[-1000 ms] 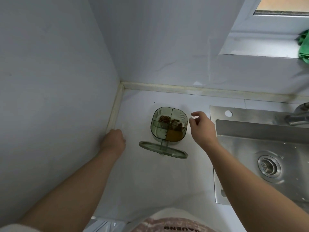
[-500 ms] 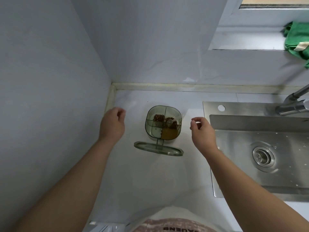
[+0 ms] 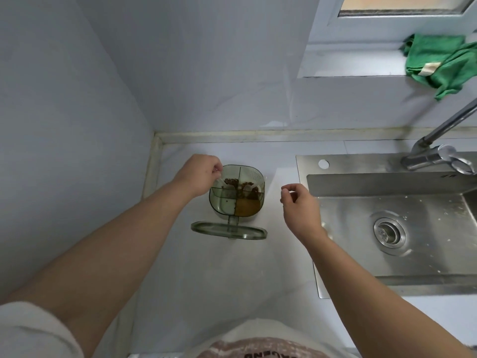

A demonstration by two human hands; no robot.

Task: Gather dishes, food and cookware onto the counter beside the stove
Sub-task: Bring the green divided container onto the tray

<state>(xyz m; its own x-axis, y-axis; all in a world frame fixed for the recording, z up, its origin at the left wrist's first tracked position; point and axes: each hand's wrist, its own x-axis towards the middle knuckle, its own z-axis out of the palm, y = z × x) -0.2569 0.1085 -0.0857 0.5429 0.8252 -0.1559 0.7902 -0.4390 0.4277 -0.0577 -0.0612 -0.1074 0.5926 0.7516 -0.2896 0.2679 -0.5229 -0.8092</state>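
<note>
Working at the seasoning box [image 3: 237, 200], which sits on the desk [image 3: 206, 275] between your hands
On the pale desk, left of the steel sink [image 3: 426, 228], the green four-part box stands upright near the back corner. Its lid [image 3: 228, 230] is flung open toward you, so box and lid together run far to near, hinge on your side, while the lid's own long axis lies left to right. Your left hand [image 3: 198, 174] is the nearer one: it is over the box's far-left corner, finger and thumb pinching what looks like a small clear spoon [image 3: 220, 179]. Your right hand [image 3: 299, 205] hovers apart on the sink side, fingers curled in, thumb close to forefinger, nothing visible in them. I judge any lift should wait until that lid is closed
</note>
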